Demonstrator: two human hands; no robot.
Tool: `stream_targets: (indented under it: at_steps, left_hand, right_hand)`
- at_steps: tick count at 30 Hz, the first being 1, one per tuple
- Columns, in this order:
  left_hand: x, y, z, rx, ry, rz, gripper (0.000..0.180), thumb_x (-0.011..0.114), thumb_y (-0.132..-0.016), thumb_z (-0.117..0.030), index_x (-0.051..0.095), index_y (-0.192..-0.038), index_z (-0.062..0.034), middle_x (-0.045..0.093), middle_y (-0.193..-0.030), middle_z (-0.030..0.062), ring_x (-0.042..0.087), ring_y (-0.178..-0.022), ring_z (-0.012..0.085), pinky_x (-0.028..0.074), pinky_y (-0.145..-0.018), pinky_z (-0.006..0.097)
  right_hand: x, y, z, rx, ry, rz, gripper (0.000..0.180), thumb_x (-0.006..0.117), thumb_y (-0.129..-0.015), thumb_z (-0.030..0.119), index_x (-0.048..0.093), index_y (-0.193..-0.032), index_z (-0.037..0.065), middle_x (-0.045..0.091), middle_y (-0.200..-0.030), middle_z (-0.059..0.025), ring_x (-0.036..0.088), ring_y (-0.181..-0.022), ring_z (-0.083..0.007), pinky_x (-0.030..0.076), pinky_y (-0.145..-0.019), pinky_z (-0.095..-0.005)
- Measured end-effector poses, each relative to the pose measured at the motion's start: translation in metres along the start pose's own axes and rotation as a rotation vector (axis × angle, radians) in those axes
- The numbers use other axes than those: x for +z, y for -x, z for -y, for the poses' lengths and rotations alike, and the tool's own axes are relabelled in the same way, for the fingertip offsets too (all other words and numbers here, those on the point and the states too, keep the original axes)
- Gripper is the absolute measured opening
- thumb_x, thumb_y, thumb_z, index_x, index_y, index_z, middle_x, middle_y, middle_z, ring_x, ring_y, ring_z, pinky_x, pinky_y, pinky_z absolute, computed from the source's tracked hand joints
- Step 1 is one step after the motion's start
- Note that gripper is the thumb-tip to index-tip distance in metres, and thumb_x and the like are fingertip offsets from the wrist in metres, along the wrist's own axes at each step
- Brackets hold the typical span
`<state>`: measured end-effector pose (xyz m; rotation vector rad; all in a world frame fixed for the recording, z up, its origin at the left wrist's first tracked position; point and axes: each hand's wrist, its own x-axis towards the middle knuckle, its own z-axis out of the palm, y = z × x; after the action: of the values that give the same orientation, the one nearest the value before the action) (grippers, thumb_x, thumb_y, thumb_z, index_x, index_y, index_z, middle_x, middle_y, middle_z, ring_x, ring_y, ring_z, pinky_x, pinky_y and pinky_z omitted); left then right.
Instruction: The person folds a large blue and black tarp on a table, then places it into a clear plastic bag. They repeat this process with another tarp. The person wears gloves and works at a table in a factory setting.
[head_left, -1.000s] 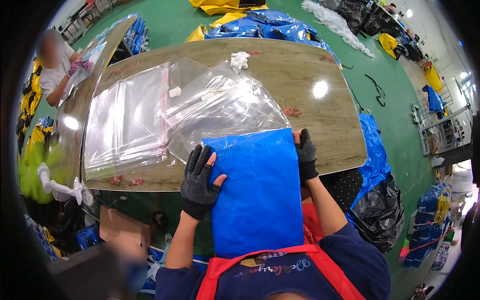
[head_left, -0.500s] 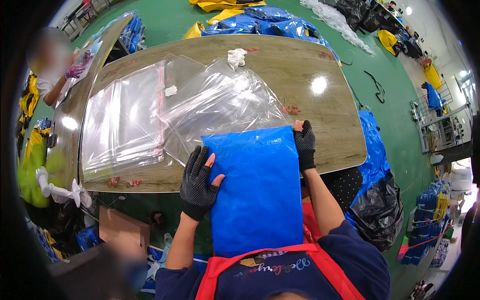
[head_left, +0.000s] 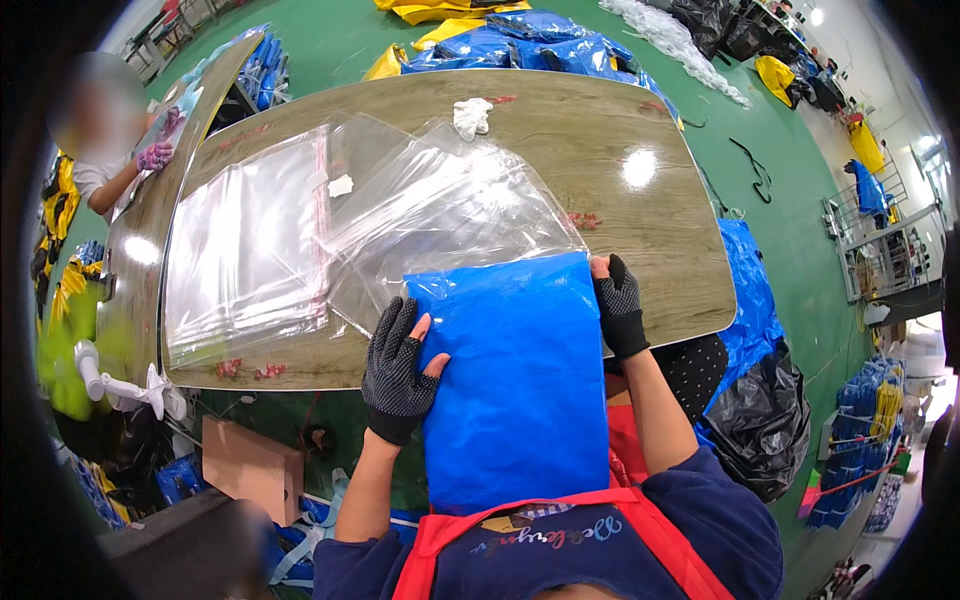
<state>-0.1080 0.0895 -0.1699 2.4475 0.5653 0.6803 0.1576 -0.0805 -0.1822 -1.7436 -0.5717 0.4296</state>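
Note:
A flat, folded blue plastic piece (head_left: 515,390) reaches from the table's front edge down to my apron. Along its far edge lies clear film from a transparent plastic bag (head_left: 440,215); whether that edge is inside the bag, I cannot tell. My left hand (head_left: 402,370), in a dark dotted glove with bare thumb and index tips, rests along the blue piece's left side, fingers stretched out. My right hand (head_left: 620,305), gloved alike, has its fingers closed at the far right corner of the blue piece, where the bag's edge also runs.
More clear bags (head_left: 250,240) lie in a stack on the left of the wood-look table (head_left: 660,230). A crumpled white scrap (head_left: 471,118) sits at the back. Blue bundles (head_left: 530,42) are heaped behind the table. A co-worker's gloved hand (head_left: 155,156) is at the left table.
The blue piece's far right corner and my right hand have shifted slightly right and nearer. My left hand stays nearly in place. The co-worker's hand has moved down slightly.

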Motion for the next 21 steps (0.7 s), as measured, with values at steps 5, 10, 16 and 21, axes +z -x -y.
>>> stream_targets:
  at_steps: [5,10,16,21]
  left_hand:
    - [0.003,0.006,0.002,0.009,-0.058,-0.037,0.046,0.066,-0.085,-0.025,0.054,-0.123,-0.0022,0.041,-0.14,0.0207,0.041,-0.128,0.0363,0.033,-0.106,0.043]
    - [0.016,0.035,0.049,-0.489,0.644,-0.468,0.049,0.063,-0.088,-0.023,0.045,-0.127,-0.0005,0.05,-0.123,0.0129,0.048,-0.112,0.0215,0.036,-0.098,0.034]
    - [-0.026,0.026,0.031,-0.743,1.195,-0.134,0.053,0.06,-0.089,-0.018,0.04,-0.135,0.0004,0.054,-0.116,0.0039,0.051,-0.102,0.012,0.041,-0.088,0.025]
    - [-0.021,0.032,0.023,-0.756,1.242,-0.069,0.036,0.06,-0.09,-0.02,0.051,-0.121,-0.0027,0.055,-0.112,0.0025,0.051,-0.099,0.0111,0.042,-0.087,0.026]
  right_hand:
    - [-0.002,-0.001,0.038,0.239,-0.146,0.396,0.034,0.063,-0.088,0.033,0.062,-0.104,0.003,0.063,-0.087,-0.0045,0.057,-0.078,-0.0124,0.048,-0.071,-0.0274]
    - [0.019,0.022,0.072,0.059,-0.158,0.39,0.032,0.064,-0.088,0.027,0.063,-0.102,-0.001,0.065,-0.087,-0.0058,0.058,-0.079,-0.0119,0.048,-0.074,-0.0277]
    - [0.021,0.058,0.032,0.06,0.139,0.186,0.033,0.051,-0.095,0.03,0.063,-0.09,0.0,0.06,-0.068,-0.0082,0.056,-0.068,-0.0146,0.045,-0.066,-0.0301]
    - [0.012,0.092,0.015,-0.18,0.266,0.168,0.04,0.045,-0.097,0.036,0.058,-0.083,0.002,0.059,-0.067,-0.0152,0.055,-0.061,-0.0223,0.045,-0.064,-0.0344]
